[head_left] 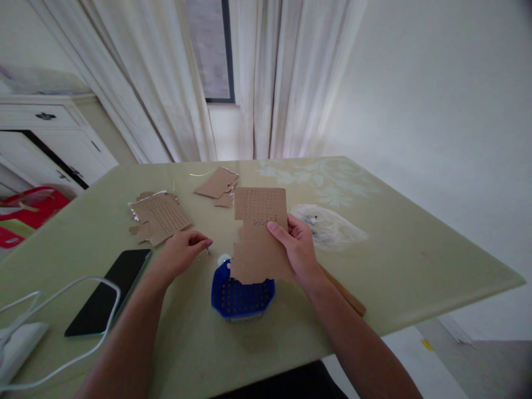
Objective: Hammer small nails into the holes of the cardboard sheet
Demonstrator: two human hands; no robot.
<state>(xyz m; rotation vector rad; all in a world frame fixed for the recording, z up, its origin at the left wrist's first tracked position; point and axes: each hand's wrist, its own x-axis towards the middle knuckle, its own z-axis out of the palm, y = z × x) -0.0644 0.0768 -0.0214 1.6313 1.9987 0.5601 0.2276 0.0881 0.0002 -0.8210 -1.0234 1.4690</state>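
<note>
My right hand (300, 246) grips a brown cardboard piece (260, 255) by its right edge, thumb on top. Rows of small holes run across the card's upper part, with a few small shiny bits along one row. My left hand (187, 249) is pinched on a tiny metallic piece (208, 251), too small to name, to the left of the card. Below the card stands a blue plastic basket (243, 310) with a perforated bottom; the card hides part of its back rim.
Behind my left hand lies a stack of punched cardboard (160, 216), with more cardboard scraps (218, 183) farther back. A clear plastic bag (332, 227) and a wooden strip (344, 291) are on the right. A dark phone (110, 293) and a white cable (118, 293) lie at left.
</note>
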